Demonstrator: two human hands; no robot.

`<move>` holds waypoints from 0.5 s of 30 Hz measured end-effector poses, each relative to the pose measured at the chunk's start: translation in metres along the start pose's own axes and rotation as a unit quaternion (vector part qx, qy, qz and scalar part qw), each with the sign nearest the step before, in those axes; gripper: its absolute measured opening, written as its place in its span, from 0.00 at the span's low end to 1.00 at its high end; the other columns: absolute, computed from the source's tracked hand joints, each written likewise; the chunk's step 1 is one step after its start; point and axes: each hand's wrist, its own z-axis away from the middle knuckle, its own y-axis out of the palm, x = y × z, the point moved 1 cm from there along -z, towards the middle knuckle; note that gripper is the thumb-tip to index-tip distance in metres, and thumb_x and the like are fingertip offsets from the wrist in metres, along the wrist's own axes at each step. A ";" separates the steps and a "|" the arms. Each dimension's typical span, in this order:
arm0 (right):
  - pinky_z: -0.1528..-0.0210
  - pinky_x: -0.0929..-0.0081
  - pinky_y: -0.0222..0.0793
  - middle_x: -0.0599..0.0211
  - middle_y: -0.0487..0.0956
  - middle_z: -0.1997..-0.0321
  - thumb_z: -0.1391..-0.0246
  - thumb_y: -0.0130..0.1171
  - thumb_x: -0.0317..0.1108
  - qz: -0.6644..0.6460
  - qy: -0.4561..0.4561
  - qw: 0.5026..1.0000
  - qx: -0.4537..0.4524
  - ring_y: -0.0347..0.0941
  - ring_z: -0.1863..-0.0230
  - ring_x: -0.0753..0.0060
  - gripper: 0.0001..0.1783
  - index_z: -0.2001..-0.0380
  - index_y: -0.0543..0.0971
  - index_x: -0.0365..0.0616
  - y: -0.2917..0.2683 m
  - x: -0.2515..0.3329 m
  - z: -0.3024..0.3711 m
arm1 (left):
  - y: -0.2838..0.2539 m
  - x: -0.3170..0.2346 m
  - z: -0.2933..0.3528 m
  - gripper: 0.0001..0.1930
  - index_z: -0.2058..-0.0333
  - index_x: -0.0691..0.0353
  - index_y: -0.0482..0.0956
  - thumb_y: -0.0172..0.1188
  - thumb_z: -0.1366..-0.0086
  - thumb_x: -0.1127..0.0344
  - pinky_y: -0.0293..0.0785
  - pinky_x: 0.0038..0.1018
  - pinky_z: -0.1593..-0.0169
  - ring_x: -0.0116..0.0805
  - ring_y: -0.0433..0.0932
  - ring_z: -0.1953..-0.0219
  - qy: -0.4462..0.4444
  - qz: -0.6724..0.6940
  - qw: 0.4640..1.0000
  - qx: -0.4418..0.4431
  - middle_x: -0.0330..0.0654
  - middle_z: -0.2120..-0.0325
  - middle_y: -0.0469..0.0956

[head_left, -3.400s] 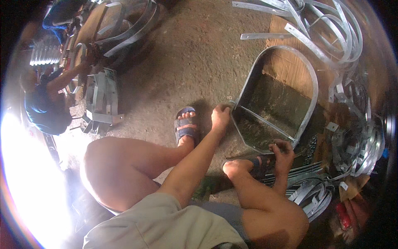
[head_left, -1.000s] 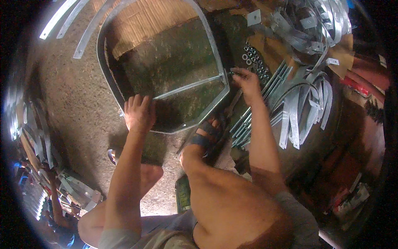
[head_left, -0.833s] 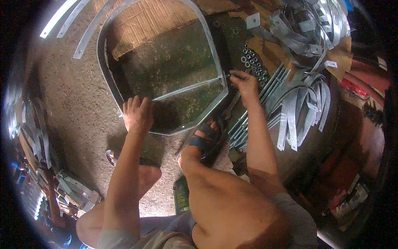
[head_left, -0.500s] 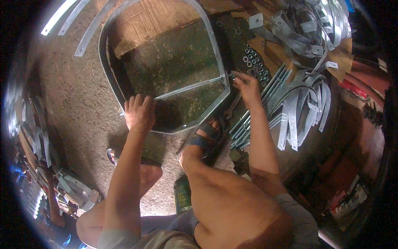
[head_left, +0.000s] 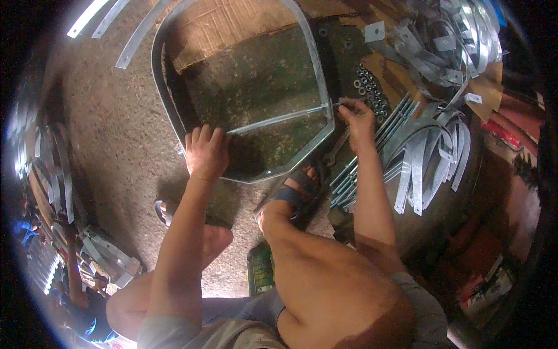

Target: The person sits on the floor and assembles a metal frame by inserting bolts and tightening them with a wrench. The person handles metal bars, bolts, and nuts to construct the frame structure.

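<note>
A bent metal-strip frame (head_left: 317, 52), rounded at the far end and angled at the near end, lies on the floor in front of me. A straight threaded rod (head_left: 273, 120) crosses it from side to side. My left hand (head_left: 207, 154) is closed over the frame's left side, at the rod's left end. Just outside the right side, my right hand (head_left: 358, 121) has thumb and forefinger pinched at the rod's other end. Any small piece between those fingers is too small to make out.
Loose nuts and washers (head_left: 372, 92) lie beyond my right hand. Beside my right forearm are a bundle of threaded rods (head_left: 372, 152), a wrench (head_left: 336, 152) and curved metal strips (head_left: 415, 168). Cardboard (head_left: 232, 26) lies under the frame's far end. My sandalled foot (head_left: 293, 195) borders its near corner.
The whole view has shifted slightly, so the frame appears farther right. My right fingers have changed their pose a little at the rod's end. The left hand keeps its hold.
</note>
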 end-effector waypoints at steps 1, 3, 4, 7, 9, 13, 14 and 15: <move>0.52 0.78 0.72 0.67 0.82 0.55 0.46 0.65 0.21 0.003 -0.005 1.000 0.002 0.76 0.56 0.75 0.16 0.53 0.82 0.38 0.000 -0.001 0.000 | 0.000 0.000 0.000 0.09 0.68 0.54 0.75 0.64 0.41 0.59 0.67 0.43 0.56 0.47 0.72 0.61 0.001 -0.001 1.000 0.001 0.42 0.68 0.72; 0.53 0.79 0.71 0.68 0.82 0.55 0.46 0.64 0.21 0.010 -0.016 1.000 0.005 0.76 0.56 0.77 0.16 0.53 0.83 0.39 0.001 -0.001 0.000 | 0.002 0.000 0.000 0.09 0.68 0.54 0.75 0.64 0.41 0.59 0.67 0.43 0.56 0.47 0.72 0.61 0.000 0.001 1.000 0.000 0.43 0.68 0.72; 0.51 0.78 0.71 0.68 0.82 0.55 0.47 0.65 0.23 0.006 -0.009 1.000 0.007 0.76 0.56 0.76 0.16 0.53 0.83 0.40 0.000 -0.001 -0.001 | 0.003 0.000 0.000 0.09 0.68 0.55 0.75 0.64 0.41 0.59 0.67 0.43 0.56 0.47 0.72 0.61 0.000 0.001 1.000 0.000 0.43 0.68 0.72; 0.50 0.77 0.71 0.68 0.83 0.56 0.47 0.66 0.24 -0.003 0.010 1.000 0.018 0.77 0.57 0.75 0.16 0.53 0.84 0.41 0.002 0.006 -0.001 | 0.004 0.003 0.003 0.10 0.63 0.54 0.76 0.63 0.40 0.58 0.67 0.45 0.54 0.49 0.71 0.57 -0.005 -0.008 1.000 0.026 0.44 0.65 0.72; 0.54 0.80 0.71 0.68 0.83 0.57 0.45 0.64 0.23 0.000 0.022 0.999 0.026 0.76 0.59 0.77 0.17 0.51 0.83 0.39 0.004 0.012 0.000 | 0.003 0.003 0.002 0.10 0.63 0.54 0.76 0.63 0.40 0.59 0.67 0.44 0.54 0.49 0.72 0.57 -0.011 -0.006 0.999 0.042 0.43 0.65 0.73; 0.54 0.79 0.72 0.67 0.83 0.58 0.44 0.64 0.25 0.046 0.036 0.998 0.038 0.77 0.59 0.76 0.17 0.50 0.82 0.38 0.005 0.021 -0.002 | 0.003 0.004 0.002 0.10 0.63 0.53 0.76 0.63 0.40 0.59 0.67 0.43 0.54 0.48 0.72 0.57 -0.012 -0.004 0.999 0.048 0.43 0.65 0.73; 0.54 0.79 0.73 0.67 0.83 0.57 0.43 0.64 0.25 0.045 0.039 0.997 0.046 0.78 0.59 0.76 0.17 0.50 0.82 0.38 0.003 0.021 -0.004 | 0.004 0.004 0.001 0.09 0.64 0.54 0.76 0.63 0.40 0.59 0.67 0.43 0.54 0.48 0.72 0.58 -0.008 -0.004 0.999 0.036 0.43 0.65 0.73; 0.54 0.78 0.73 0.66 0.83 0.56 0.43 0.63 0.26 0.045 0.043 0.997 0.054 0.78 0.59 0.76 0.16 0.50 0.82 0.38 0.002 0.021 -0.005 | 0.004 0.003 0.001 0.09 0.65 0.54 0.76 0.63 0.41 0.59 0.67 0.43 0.55 0.47 0.72 0.59 -0.003 -0.005 1.000 0.023 0.43 0.66 0.73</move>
